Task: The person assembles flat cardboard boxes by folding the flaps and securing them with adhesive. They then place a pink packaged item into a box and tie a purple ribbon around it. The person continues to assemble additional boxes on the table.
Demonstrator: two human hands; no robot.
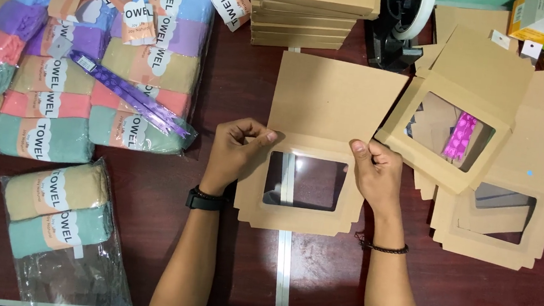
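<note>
A flat, unfolded brown cardboard box [316, 144] with a clear rectangular window lies on the worktop [161, 195], its plain lid panel pointing away. Its side flaps look spread flat, though partly hidden.

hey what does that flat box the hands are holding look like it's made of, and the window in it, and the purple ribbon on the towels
The flat box looks like plain brown kraft card: matte, with crisp fold lines. Its window seems to be clear plastic film; it shows streaky glare and the dark table beneath. The purple ribbon looks like glossy plastic or foil, judging by its sheen, though that is uncertain.
</note>
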